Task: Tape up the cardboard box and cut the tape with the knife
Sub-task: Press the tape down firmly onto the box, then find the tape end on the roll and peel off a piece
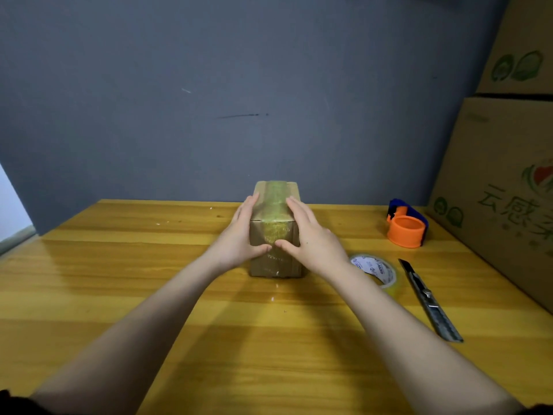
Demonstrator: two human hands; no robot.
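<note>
Fingers (254, 202) of left hand (239, 235) lie straight along the small brown cardboard box's (275, 259) left side; right hand (311, 235) mirrors it on the right. Both thumbs meet on the near face, pressing the glossy yellowish tape strip (273, 199). Big printed cardboard cartons (502, 181) are stacked at far right against the grey wall. Yellow wood-grain counter (149, 295) carries everything. Box sits mid-counter, long axis pointing away from the person twd the wall; tape runs lengthwise over the top, down the near face. Right of box: orange-blue plastic tape dispenser (407, 226), clear tape roll (377, 271) lying flat, grey metal utility knife (428, 298) w/ blade end pointing away.
</note>
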